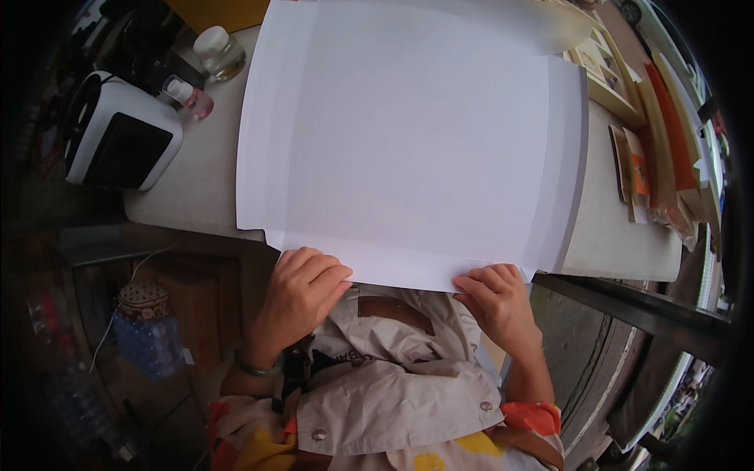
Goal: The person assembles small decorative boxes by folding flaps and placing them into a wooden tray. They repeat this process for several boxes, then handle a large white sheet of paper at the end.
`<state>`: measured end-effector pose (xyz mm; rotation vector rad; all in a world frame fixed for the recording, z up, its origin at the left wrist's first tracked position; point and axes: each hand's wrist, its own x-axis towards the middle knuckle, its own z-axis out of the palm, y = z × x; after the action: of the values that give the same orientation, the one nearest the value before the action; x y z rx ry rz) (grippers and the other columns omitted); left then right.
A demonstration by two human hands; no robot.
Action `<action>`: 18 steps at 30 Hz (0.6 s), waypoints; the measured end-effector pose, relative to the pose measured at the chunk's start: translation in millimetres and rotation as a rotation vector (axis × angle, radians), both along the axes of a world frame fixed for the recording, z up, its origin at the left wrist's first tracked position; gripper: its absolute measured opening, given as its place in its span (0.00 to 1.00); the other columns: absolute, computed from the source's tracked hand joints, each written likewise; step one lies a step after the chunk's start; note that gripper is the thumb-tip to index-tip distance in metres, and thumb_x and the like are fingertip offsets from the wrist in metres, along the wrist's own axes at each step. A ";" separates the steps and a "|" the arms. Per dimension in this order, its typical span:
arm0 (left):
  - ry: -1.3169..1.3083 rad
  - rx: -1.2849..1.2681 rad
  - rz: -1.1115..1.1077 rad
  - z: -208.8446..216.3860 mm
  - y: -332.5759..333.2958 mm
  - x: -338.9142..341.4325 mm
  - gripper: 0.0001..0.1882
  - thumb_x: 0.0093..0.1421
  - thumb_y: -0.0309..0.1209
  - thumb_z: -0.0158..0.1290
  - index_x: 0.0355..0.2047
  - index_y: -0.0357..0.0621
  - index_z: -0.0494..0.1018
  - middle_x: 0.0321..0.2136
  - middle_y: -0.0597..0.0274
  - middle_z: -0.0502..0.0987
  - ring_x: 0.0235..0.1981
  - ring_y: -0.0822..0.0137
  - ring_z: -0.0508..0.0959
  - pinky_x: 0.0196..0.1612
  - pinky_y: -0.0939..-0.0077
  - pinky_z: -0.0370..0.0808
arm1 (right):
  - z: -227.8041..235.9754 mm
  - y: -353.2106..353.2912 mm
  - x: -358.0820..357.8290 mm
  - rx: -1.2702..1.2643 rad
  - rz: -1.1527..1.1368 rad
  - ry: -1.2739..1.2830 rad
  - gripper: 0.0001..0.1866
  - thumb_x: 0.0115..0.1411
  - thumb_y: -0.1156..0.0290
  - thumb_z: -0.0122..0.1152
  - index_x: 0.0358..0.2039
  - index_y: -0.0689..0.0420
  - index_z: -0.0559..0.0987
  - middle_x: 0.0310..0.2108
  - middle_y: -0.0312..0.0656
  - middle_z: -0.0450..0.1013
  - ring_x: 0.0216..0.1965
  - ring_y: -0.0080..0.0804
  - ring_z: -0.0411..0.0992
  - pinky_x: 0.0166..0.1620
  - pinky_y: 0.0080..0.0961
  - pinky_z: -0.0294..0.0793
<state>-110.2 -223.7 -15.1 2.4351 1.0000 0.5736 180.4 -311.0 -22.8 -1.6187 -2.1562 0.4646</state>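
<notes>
A large white sheet of card (416, 141) with creased side flaps and notched corners lies over the table. Its near flap hangs at the table's front edge, toward me. My left hand (306, 282) grips that flap near its left end, fingers on top and bent over the edge. Toward the right end, my right hand (495, 294) pinches the same flap between thumb and fingers. Both thumbs are partly hidden by the fingers and the card.
On the table's left stand a white-and-black boxy device (126, 133), a small pink bottle (192, 98) and a glass jar (220, 55). At the right are a wooden compartment tray (605, 74) and flat brown and orange pieces (632, 173). A dark metal bar (636, 302) runs below the table edge.
</notes>
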 end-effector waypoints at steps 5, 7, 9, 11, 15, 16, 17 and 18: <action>0.025 -0.004 -0.044 2.7 6.2 2.9 0.06 0.49 0.22 0.59 0.27 0.41 0.73 0.29 0.61 0.74 0.32 0.58 0.73 0.37 0.66 0.67 | 10.3 0.5 -2.1 -0.005 -0.004 -0.002 0.13 0.45 0.75 0.69 0.33 0.57 0.77 0.30 0.38 0.74 0.33 0.37 0.71 0.40 0.32 0.68; 0.020 -0.009 -0.033 2.6 6.3 3.9 0.06 0.49 0.21 0.58 0.28 0.40 0.73 0.29 0.60 0.74 0.32 0.58 0.73 0.36 0.66 0.67 | 13.0 2.3 -0.2 -0.001 0.024 0.013 0.13 0.45 0.75 0.69 0.32 0.58 0.77 0.30 0.40 0.74 0.33 0.39 0.71 0.39 0.32 0.68; 0.005 -0.005 0.005 1.9 3.8 7.3 0.07 0.49 0.20 0.57 0.29 0.40 0.72 0.29 0.60 0.74 0.32 0.58 0.73 0.36 0.66 0.67 | 33.8 11.4 5.9 0.054 0.021 0.142 0.11 0.47 0.73 0.68 0.31 0.58 0.77 0.30 0.40 0.74 0.30 0.37 0.71 0.36 0.29 0.69; -0.038 0.080 -0.001 -10.3 1.3 5.8 0.08 0.48 0.20 0.57 0.29 0.42 0.73 0.29 0.62 0.73 0.33 0.60 0.72 0.37 0.67 0.67 | 68.8 17.4 8.0 0.151 0.010 0.417 0.11 0.47 0.71 0.69 0.30 0.58 0.77 0.30 0.41 0.75 0.26 0.34 0.70 0.30 0.25 0.68; -0.037 0.214 -0.090 -9.2 3.9 13.9 0.11 0.45 0.19 0.56 0.30 0.43 0.72 0.31 0.64 0.73 0.33 0.62 0.72 0.37 0.68 0.67 | 132.1 27.0 19.3 0.353 0.458 1.162 0.06 0.53 0.75 0.67 0.27 0.56 0.76 0.30 0.41 0.77 0.23 0.23 0.70 0.25 0.19 0.67; -0.041 0.219 -0.083 -12.2 3.8 14.4 0.11 0.45 0.19 0.56 0.30 0.43 0.72 0.31 0.65 0.73 0.33 0.62 0.72 0.37 0.68 0.67 | 142.3 29.7 16.2 0.357 0.559 1.262 0.06 0.53 0.74 0.67 0.29 0.55 0.76 0.31 0.40 0.77 0.24 0.22 0.71 0.26 0.19 0.67; -0.045 0.225 -0.077 -16.6 3.4 14.5 0.11 0.45 0.18 0.56 0.31 0.42 0.72 0.32 0.65 0.73 0.33 0.63 0.72 0.37 0.68 0.67 | 149.7 31.3 9.8 0.352 0.645 1.341 0.07 0.54 0.74 0.66 0.31 0.55 0.75 0.32 0.40 0.77 0.25 0.22 0.71 0.27 0.19 0.66; -0.051 0.232 -0.067 -18.6 3.7 15.1 0.11 0.45 0.18 0.55 0.31 0.42 0.72 0.32 0.65 0.73 0.33 0.63 0.71 0.37 0.68 0.66 | 153.8 33.2 4.1 0.350 0.708 1.390 0.07 0.54 0.74 0.65 0.32 0.54 0.75 0.33 0.40 0.76 0.26 0.21 0.71 0.27 0.19 0.66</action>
<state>-95.1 -220.0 -33.6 2.6293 0.8692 0.7625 184.5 -277.8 131.0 -0.0535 -1.4092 0.9506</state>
